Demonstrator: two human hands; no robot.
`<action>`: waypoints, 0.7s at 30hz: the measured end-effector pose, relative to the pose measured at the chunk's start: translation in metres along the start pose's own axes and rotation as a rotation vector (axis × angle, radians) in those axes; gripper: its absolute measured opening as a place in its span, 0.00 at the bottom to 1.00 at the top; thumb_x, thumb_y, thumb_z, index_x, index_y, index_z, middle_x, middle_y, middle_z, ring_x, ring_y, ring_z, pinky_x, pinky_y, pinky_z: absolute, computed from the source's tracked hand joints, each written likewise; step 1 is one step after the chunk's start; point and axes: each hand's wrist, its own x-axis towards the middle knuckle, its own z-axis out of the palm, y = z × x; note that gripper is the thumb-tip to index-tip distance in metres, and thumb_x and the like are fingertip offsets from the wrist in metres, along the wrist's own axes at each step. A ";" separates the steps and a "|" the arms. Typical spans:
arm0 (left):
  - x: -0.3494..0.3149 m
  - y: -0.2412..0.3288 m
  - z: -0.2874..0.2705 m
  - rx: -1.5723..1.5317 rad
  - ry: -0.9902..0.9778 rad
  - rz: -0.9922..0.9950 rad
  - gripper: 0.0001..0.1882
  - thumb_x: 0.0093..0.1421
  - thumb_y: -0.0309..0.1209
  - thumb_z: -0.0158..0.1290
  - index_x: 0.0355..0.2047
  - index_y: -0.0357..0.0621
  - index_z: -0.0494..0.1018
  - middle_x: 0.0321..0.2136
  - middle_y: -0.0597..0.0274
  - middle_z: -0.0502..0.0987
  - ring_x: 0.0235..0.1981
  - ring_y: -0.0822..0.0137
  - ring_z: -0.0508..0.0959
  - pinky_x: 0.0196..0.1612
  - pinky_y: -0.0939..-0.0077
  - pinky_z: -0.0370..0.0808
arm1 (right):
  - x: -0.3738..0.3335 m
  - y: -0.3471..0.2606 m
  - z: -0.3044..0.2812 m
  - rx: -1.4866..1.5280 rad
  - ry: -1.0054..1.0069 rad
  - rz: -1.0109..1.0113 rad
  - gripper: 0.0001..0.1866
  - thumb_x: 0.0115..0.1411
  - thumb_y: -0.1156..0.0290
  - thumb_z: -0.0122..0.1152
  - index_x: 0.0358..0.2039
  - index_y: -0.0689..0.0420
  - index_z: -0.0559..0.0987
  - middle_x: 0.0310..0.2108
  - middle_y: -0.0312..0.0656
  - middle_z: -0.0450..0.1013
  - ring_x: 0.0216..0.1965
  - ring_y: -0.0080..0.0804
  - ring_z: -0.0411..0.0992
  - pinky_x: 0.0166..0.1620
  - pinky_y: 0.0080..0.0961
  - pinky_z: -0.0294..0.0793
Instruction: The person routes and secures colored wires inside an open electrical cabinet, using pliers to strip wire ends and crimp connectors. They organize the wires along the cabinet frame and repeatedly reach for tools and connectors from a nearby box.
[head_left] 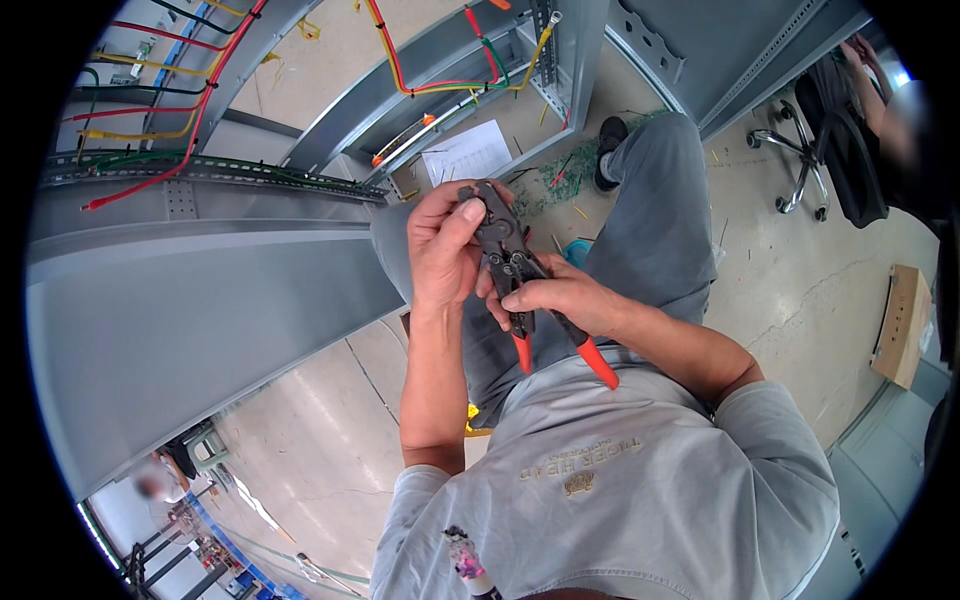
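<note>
Both of my hands hold a crimping tool (pixel 510 255) with a black metal head and red-ended handles. It sits in front of my lap, head pointing away from me. My left hand (pixel 445 245) is closed around the head, its thumb pressed on the top. Lower down, my right hand (pixel 570 295) grips the black body where the handles begin, thumb across it. The red handle ends (pixel 598 364) stick out toward my shirt, spread apart. Whether anything small sits in the jaws is hidden by my left fingers.
Grey metal cabinet frames stand left and ahead, with red, yellow and green wires (pixel 205 100) along them. A printed sheet (pixel 466 152) lies inside the frame ahead. Wire scraps litter the floor. At right are a wheeled chair (pixel 850 150), another person and a wooden block (pixel 899 325).
</note>
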 end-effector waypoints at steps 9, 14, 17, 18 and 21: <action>0.002 -0.007 0.002 -0.055 0.011 -0.066 0.28 0.63 0.31 0.61 0.61 0.32 0.68 0.55 0.44 0.77 0.47 0.64 0.80 0.51 0.68 0.79 | 0.001 0.002 -0.004 -0.006 0.051 -0.077 0.13 0.60 0.64 0.60 0.41 0.59 0.76 0.29 0.37 0.73 0.32 0.25 0.73 0.37 0.25 0.72; -0.056 -0.030 0.020 0.858 0.144 0.015 0.57 0.51 0.46 0.72 0.72 0.32 0.53 0.64 0.39 0.69 0.60 0.50 0.75 0.60 0.61 0.74 | 0.005 -0.022 -0.032 -0.058 0.271 -0.271 0.16 0.59 0.65 0.58 0.44 0.61 0.75 0.31 0.41 0.74 0.36 0.29 0.74 0.42 0.28 0.73; -0.073 -0.036 0.054 1.194 -0.031 -0.196 0.72 0.40 0.55 0.77 0.73 0.28 0.48 0.65 0.32 0.66 0.63 0.40 0.72 0.64 0.55 0.71 | 0.015 -0.025 -0.046 -0.073 0.381 -0.328 0.16 0.62 0.64 0.59 0.46 0.61 0.75 0.31 0.39 0.74 0.35 0.28 0.73 0.42 0.28 0.73; -0.073 -0.047 0.057 1.227 -0.050 -0.241 0.73 0.41 0.53 0.76 0.73 0.26 0.43 0.64 0.31 0.66 0.63 0.40 0.72 0.64 0.55 0.71 | 0.020 -0.024 -0.045 -0.073 0.426 -0.319 0.16 0.63 0.64 0.59 0.46 0.61 0.76 0.31 0.39 0.74 0.35 0.27 0.73 0.42 0.28 0.73; -0.066 -0.071 0.054 1.149 0.040 -0.269 0.71 0.42 0.49 0.77 0.74 0.32 0.43 0.64 0.36 0.66 0.64 0.44 0.71 0.64 0.56 0.71 | 0.026 -0.021 -0.050 -0.163 0.458 -0.307 0.20 0.64 0.64 0.62 0.51 0.62 0.75 0.33 0.38 0.75 0.37 0.25 0.73 0.44 0.26 0.73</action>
